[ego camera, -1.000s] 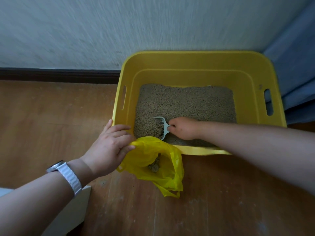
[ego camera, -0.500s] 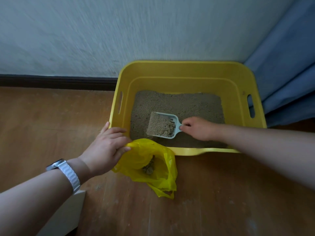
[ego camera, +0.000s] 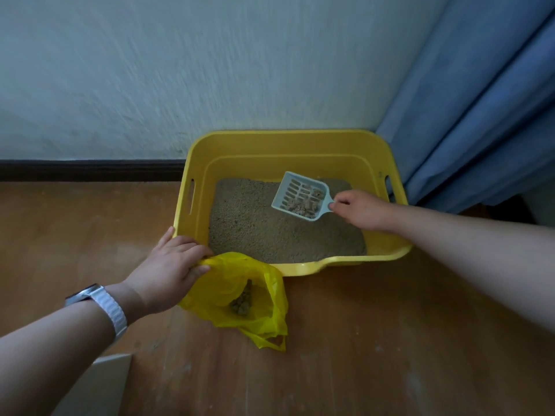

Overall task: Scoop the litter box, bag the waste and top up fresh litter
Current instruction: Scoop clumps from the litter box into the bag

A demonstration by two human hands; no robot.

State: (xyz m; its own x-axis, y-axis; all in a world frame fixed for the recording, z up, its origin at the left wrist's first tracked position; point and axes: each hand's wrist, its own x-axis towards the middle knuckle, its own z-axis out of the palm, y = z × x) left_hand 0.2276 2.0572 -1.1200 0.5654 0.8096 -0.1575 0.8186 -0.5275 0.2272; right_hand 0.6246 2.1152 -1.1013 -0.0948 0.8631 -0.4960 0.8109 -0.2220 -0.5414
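Note:
A yellow litter box (ego camera: 288, 142) stands on the wooden floor against the wall, with grey-brown litter (ego camera: 258, 229) inside. My right hand (ego camera: 359, 209) grips the handle of a pale slotted scoop (ego camera: 295, 192), raised above the litter at the box's back right. Clumps lie in the scoop's near end. My left hand (ego camera: 171, 271) pinches the rim of a yellow plastic bag (ego camera: 228, 283) and holds it open at the box's front left corner. A lump of waste (ego camera: 241, 301) lies inside the bag.
A blue curtain (ego camera: 486, 121) hangs just right of the box. A dark skirting board (ego camera: 90, 169) runs along the wall. A white object's corner (ego camera: 102, 385) sits at the bottom left. I wear a white-banded watch (ego camera: 105, 307) on the left wrist.
The scoop came up out of the litter loaded, then rose and moved back and right; loose litter has sifted out, leaving clumps. My left hand still holds the bag open.

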